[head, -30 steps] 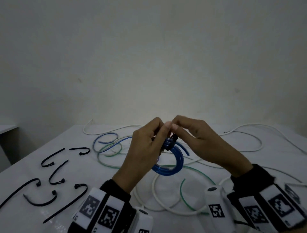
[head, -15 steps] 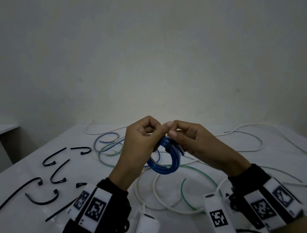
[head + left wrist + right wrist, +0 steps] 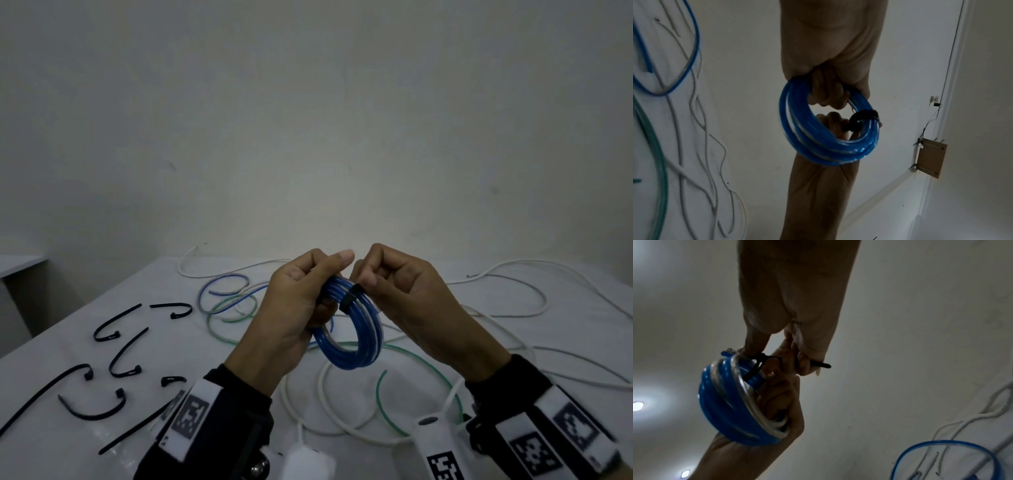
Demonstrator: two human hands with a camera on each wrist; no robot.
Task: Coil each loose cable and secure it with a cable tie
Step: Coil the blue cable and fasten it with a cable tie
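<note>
blue coil nearly tied, other cables still loose

the blue cable coil (image 3: 352,329) was held up above the counter (image 3: 85,442), already wound into several tight turns. a black cable tie (image 3: 350,298) was wrapped across the bundle at about 12 o'clock on the ring, and in the right wrist view its tail (image 3: 819,364) stuck out past the right hand's fingers (image 3: 804,365), so it looked threaded through its head. whether it was fully cinched could not be told; a small gap between tie and strands suggested it was not.

the left hand (image 3: 298,308) gripped the coil at roughly 9 o'clock, fingers curled through the ring's opening and thumb lying over the top. the right hand (image 3: 404,294) sat at about 1 o'clock of the coil, fingers closed in a pinch on the tie's tail, right beside the tie's head.

as a judgement, this first coil was close to finished: what remained was pulling the tie snug and setting the coil down. much of the task was left. on the counter behind and below the hands lay loose white cables (image 3: 513,291), a green cable (image 3: 428,363) and a blue-and-white cable (image 3: 222,284), none coiled. toward 8 o'clock of the hands lay several spare black ties (image 3: 120,356), unused.
</note>
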